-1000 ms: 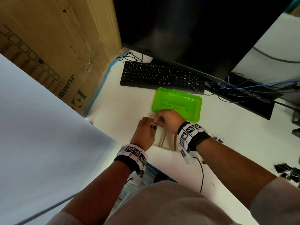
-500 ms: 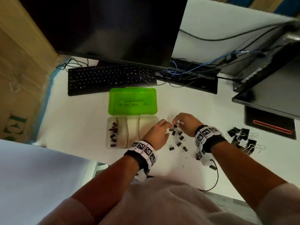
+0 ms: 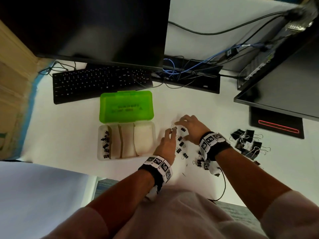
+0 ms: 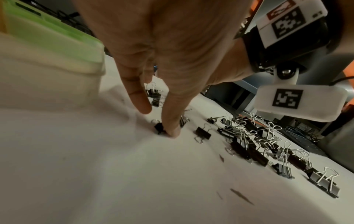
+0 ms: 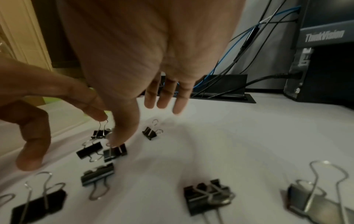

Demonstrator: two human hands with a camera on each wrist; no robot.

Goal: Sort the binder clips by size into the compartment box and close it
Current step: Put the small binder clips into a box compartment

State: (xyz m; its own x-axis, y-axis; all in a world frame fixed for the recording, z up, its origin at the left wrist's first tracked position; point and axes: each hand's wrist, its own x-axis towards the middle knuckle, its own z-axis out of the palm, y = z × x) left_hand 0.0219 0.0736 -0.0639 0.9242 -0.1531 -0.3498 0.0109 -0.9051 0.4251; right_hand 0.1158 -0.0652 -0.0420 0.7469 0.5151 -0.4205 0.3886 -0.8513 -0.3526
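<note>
Lying loose just right of the compartment box (image 3: 144, 138), most small binder clips (image 3: 180, 144) were unsorted; the left hand (image 3: 165, 145), fingers apart, touched one with a fingertip; the right hand (image 3: 189, 128) hovered spread, gripping nothing; only the leftmost compartment (image 3: 102, 128) held clips; larger clips (image 3: 248, 142) lay far right

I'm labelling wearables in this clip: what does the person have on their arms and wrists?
Pale sleeves cover the upper arms; forearms, left hand and right hand are bare. Each wrist carries a black strap ringed with white blocks printed with black square markers: left wristband, right wristband. Under the right wrist hangs a white marked housing, trailing a thin black cable.
</note>
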